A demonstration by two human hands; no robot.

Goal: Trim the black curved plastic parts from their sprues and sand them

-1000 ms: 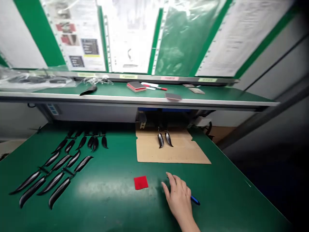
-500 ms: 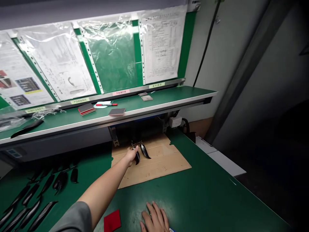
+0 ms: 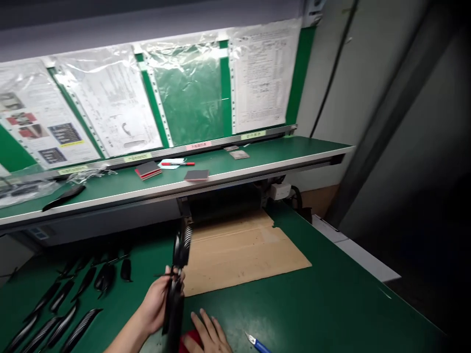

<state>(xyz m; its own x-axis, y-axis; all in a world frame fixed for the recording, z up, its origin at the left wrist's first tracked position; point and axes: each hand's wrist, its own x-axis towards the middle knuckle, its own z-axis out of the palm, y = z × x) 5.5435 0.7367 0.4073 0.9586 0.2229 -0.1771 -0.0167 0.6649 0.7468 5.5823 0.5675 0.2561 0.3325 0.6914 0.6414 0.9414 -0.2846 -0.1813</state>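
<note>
My left hand (image 3: pixel 159 299) is closed around a cluster of glossy black curved parts (image 3: pixel 176 279), raised over the bench at the left edge of the cardboard sheet (image 3: pixel 243 255). My right hand (image 3: pixel 208 333) lies with its fingers spread at the bottom of the view, partly over a red square pad (image 3: pixel 192 338). Just right of that hand, a blue-handled cutter (image 3: pixel 259 343) rests on the green bench. More black curved parts (image 3: pixel 84 284) lie in rows at the left.
Above the bench runs a green shelf (image 3: pixel 221 169) holding grey and red pads (image 3: pixel 147 169), a red pen (image 3: pixel 178 163), a black part (image 3: pixel 64 197) and plastic bags. Papers in clear sleeves (image 3: pixel 261 78) hang behind it. A white box (image 3: pixel 353 255) stands beyond the bench's right edge.
My left hand has lifted the black parts off the cardboard and brought them nearer. My right hand has shifted left onto the red pad, uncovering the cutter. The view has shifted slightly.
</note>
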